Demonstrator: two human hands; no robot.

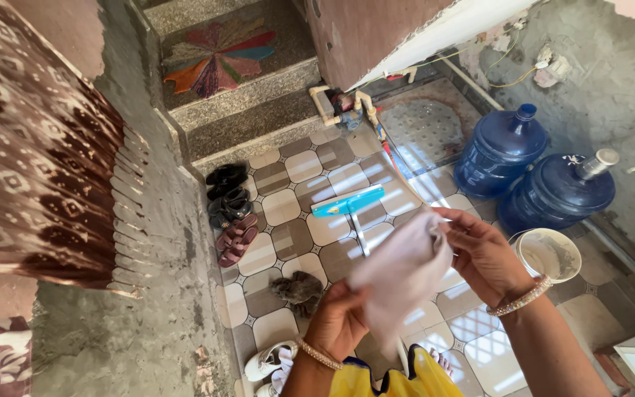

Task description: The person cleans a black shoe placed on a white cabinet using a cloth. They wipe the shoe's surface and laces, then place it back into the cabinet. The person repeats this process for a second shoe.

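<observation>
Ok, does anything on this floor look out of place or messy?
Mostly tidy. A blue-headed squeegee lies flat across the tiles rather than stood up, and a brownish crumpled rag sits loose near the row of sandals. Both hands, left and right, hold a pale cloth.

No labels, signs or screens show here. The only containers are two large round dark-blue plastic water jugs [500, 151] [558, 192], lying side by side on the tiled floor against the grey wall at right.
</observation>
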